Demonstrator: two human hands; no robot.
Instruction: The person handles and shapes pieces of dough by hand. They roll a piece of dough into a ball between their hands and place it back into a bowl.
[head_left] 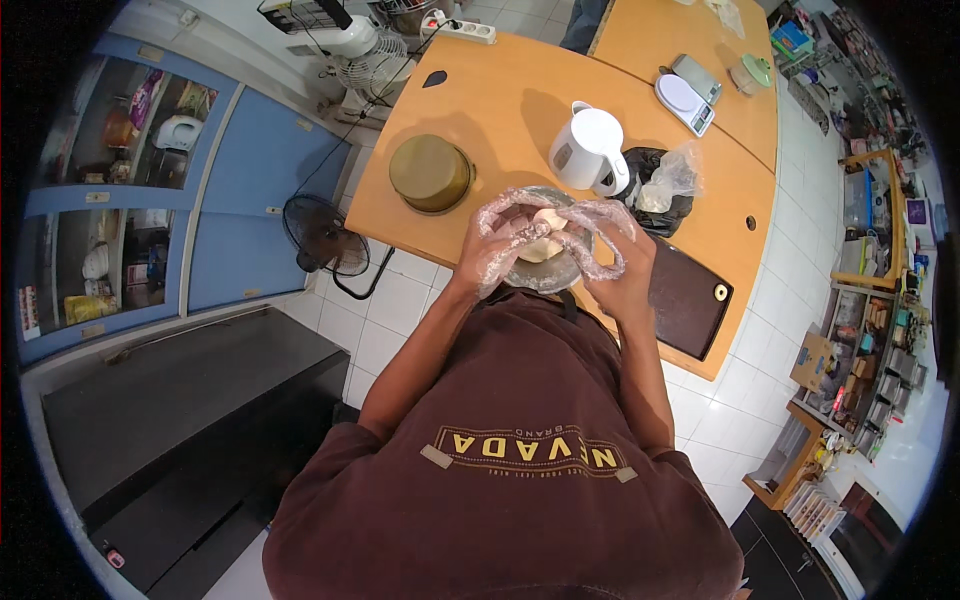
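My left hand (500,240) and my right hand (610,250), both coated in white floury paste, meet over a metal bowl (540,278) near the table's front edge. Their curled fingertips close on pale dough (550,218), partly hidden by the fingers; more pale dough shows inside the bowl. Just beyond the bowl stands a white electric kettle (585,148), beside a black plastic bag (640,170) with a clear bag on it. A dark tray (680,295) holding a small pale ring lies to the right, and an upturned olive-coloured pot (425,172) sits to the left.
The wooden table (500,90) also carries a power strip (465,30), scales (683,100) and a lidded container (750,72). At left are a standing fan (325,235), blue cabinets (235,250) and a black counter (190,410). Crowded shelves (855,360) line the right wall.
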